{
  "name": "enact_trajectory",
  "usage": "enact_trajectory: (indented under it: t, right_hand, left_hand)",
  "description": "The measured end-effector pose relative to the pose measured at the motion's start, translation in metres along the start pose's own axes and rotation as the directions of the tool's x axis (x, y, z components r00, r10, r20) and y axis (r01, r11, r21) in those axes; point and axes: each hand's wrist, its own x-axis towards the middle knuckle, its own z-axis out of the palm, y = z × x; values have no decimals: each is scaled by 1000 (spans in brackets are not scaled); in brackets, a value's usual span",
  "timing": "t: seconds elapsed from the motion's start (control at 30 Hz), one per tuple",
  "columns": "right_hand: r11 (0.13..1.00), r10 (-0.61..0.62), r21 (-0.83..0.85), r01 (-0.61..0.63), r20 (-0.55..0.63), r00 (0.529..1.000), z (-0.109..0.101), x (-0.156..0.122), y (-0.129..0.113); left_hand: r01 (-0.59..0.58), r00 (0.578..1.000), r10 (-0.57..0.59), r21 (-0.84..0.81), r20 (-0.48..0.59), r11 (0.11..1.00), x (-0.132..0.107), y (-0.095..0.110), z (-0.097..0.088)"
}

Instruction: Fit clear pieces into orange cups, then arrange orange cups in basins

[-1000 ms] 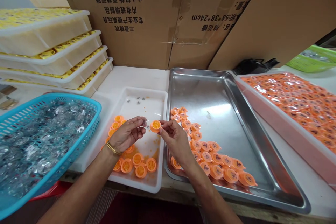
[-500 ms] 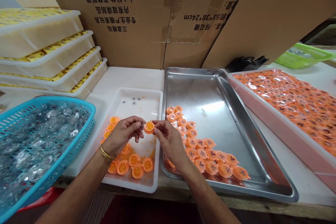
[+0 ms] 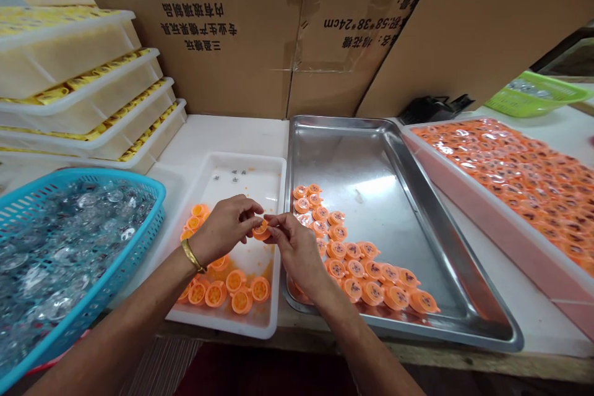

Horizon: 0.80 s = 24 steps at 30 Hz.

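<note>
My right hand (image 3: 297, 247) pinches a small round orange cup (image 3: 260, 232) by its side, above the white tray (image 3: 281, 198). My left hand (image 3: 227, 227) is closed at the cup's top, thumb and fingertips on its rim. The small clear cap it pinched earlier is now hidden by the fingers. Beneath and left of my hands, several open orange cups (image 3: 242, 301) with yellow-orange bits inside lie in the white tray. To the right, capped orange cups (image 3: 396, 297) with dark prints stand in rows in the metal tray (image 3: 352, 154).
A blue basket (image 3: 160, 189) of clear plastic pieces stands at left, below stacked white trays (image 3: 116, 34) with yellow items. Cardboard boxes (image 3: 260, 86) wall off the back. At right are a tray full of orange pieces (image 3: 520, 179) and a green basket (image 3: 533, 99).
My left hand has moved right and onto the cup, bringing the small clear cap to its top. The cup has dropped slightly and is more covered by fingers. The view has shifted slightly.
</note>
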Motion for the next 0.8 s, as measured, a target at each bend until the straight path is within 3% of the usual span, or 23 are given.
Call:
enact_trajectory:
  t: [0.17, 0.37, 0.57, 0.8]
  right_hand:
    - [994, -17, 106, 19, -27, 999, 4, -1, -2]
    - [988, 13, 155, -1, -75, 997, 10, 1, -2]
    - [988, -25, 153, 30, -36, 999, 11, 2, -7]
    - [986, 26, 165, -31, 34, 999, 11, 3, -13]
  left_hand:
    - [27, 998, -27, 1, 50, 1000, 1, 0, -1]
    - [-105, 994, 103, 96, 26, 990, 0, 2, 1]
    - [-131, 991, 129, 92, 23, 987, -2, 2, -4]
    - [-225, 974, 225, 147, 12, 963, -5, 4, -7]
